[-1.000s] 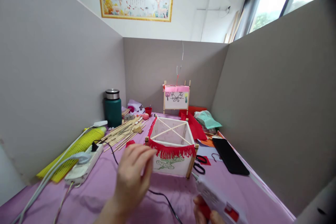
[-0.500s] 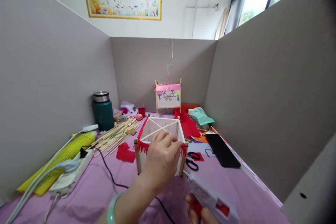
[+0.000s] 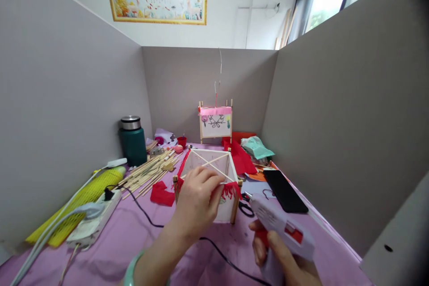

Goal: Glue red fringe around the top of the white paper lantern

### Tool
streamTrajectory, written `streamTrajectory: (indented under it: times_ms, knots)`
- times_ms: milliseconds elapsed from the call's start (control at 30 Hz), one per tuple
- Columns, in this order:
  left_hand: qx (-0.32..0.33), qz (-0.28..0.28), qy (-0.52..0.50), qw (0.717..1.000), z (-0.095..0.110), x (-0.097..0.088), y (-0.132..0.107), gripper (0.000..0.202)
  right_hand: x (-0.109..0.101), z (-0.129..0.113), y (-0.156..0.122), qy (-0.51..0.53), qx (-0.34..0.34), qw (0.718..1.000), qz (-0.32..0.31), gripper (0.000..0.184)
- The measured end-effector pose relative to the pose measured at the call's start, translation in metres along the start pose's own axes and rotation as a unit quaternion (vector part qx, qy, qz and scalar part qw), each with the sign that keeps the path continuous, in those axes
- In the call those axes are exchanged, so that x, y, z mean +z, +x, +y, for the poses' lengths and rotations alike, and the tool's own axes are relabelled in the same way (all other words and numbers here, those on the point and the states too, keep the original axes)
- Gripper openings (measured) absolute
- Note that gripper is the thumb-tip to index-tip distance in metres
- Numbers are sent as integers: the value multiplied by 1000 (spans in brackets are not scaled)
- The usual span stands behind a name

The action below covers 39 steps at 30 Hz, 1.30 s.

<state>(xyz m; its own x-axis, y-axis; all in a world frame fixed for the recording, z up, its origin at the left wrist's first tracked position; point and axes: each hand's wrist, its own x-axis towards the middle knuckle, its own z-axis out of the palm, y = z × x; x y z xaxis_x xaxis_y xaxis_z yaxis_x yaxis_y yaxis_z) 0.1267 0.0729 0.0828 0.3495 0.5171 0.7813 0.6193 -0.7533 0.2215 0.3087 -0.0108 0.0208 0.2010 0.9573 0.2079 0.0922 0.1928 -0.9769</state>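
Observation:
My left hand [image 3: 197, 194] is closed at the top front edge of a small box-shaped lantern [image 3: 226, 212], its fingers pinching the red fringe [image 3: 231, 190] along that edge. White panels and wooden corner posts make up the lantern, with two thin sticks crossing over its open top. Part of its front is hidden behind my hand. Wrapped in my right hand [image 3: 278, 250] is a pale hot glue gun [image 3: 281, 223] with a red trigger. Its nozzle points up and left, a little to the right of the lantern's front corner and apart from it.
Black scissors [image 3: 246, 209] and a black phone [image 3: 285, 191] lie at right. A second lantern [image 3: 216, 127] hangs behind. Left are wooden sticks [image 3: 150, 172], red cloth [image 3: 162, 194], a green bottle [image 3: 132, 145] and a power strip [image 3: 95, 221]. A black cord [image 3: 228, 259] crosses the front.
My left hand has slid leftward along the lantern's top edge, uncovering more fringe at the right. The glue gun in my right hand has moved up and right, away from the lantern.

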Motion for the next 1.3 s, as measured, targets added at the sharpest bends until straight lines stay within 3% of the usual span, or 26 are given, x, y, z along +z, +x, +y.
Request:
streamTrajectory:
  times_ms: [267, 500, 833, 1300]
  knots:
    - [-51, -76, 14, 996, 8, 19, 13, 20, 5, -29, 6, 3, 40, 997, 59, 48]
    - [-88, -90, 8, 992, 8, 21, 20, 10, -1, -27, 16, -21, 42, 999, 13, 49]
    - [-69, -58, -40, 995, 6, 25, 16, 11, -1, -43, 25, -55, 44, 997, -19, 52]
    - [7, 1, -20, 1000, 0, 34, 5, 12, -2, -27, 28, -109, 83, 990, -33, 59]
